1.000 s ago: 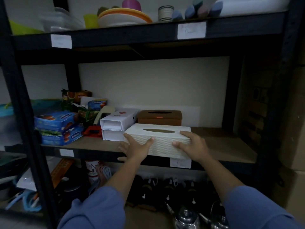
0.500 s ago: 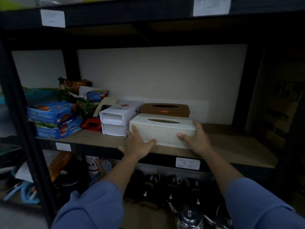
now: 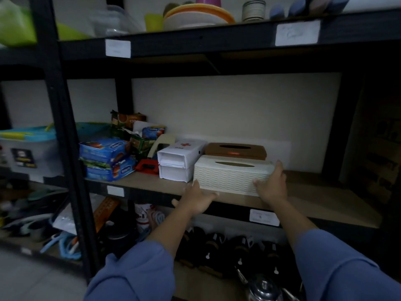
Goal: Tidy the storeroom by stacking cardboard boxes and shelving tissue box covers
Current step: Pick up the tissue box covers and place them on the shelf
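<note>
1. the white tissue box cover is sitting flat on the middle shelf, slot facing up, near the front edge.
2. it is lying just in front of a brown tissue box cover and just beside the stacked white boxes on its left; cannot tell if they are touching.
3. the left hand is reaching up from below the shelf edge, fingers straight, tips touching the cover's lower left front corner; it is gripping nothing.
4. the right hand is gripping the cover's right end, thumb pressing on the front face, fingers going round the corner.
5. blue packets are lying stacked at the shelf's left end, well apart from both hands.
</note>
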